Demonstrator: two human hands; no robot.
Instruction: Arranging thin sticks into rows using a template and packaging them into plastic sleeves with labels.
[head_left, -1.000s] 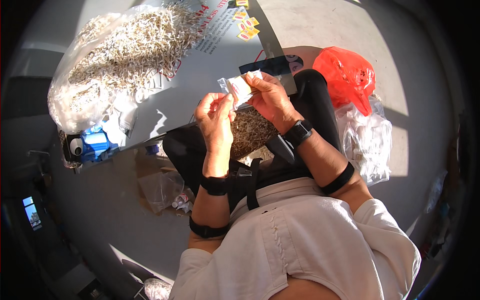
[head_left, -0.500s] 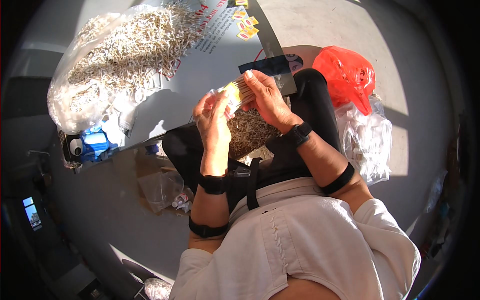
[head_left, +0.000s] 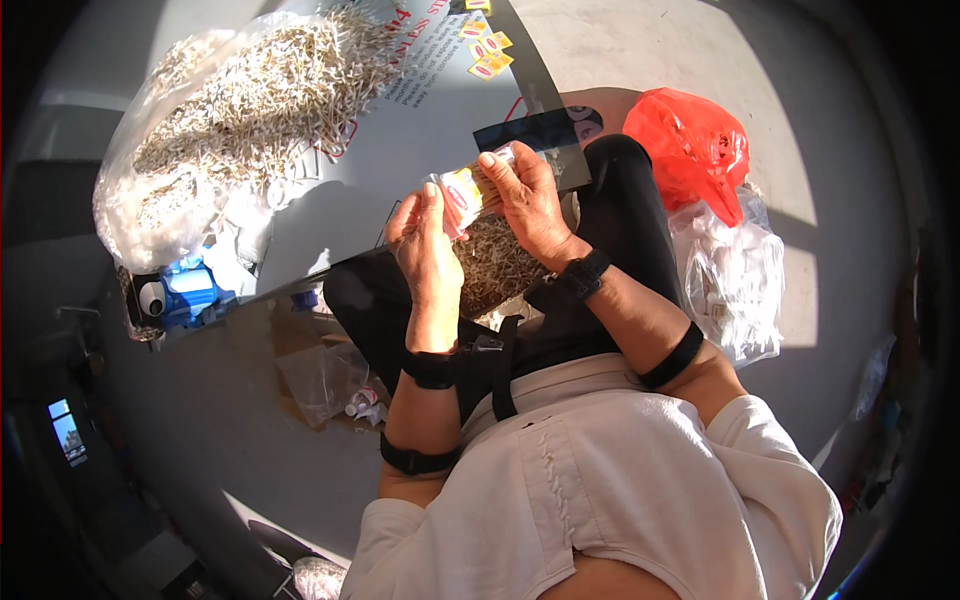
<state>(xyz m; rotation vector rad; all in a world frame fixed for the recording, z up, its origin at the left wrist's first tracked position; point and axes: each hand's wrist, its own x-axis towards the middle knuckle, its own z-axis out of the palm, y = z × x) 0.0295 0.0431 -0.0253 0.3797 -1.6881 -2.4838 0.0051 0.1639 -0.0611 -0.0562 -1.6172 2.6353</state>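
Yellow-and-red small packet [head_left: 465, 192], probably light, thin and crinkly, is pinched between both hands: left hand [head_left: 425, 245] grips its near end, right hand [head_left: 530, 200] its far end. Best held by the edges, above the lap's stick pile [head_left: 490, 265].

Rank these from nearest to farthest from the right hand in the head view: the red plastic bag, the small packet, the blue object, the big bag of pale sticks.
1. small packet, held in the right hand
2. red plastic bag, to its right
3. big bag of pale sticks, upper left
4. blue object, far left
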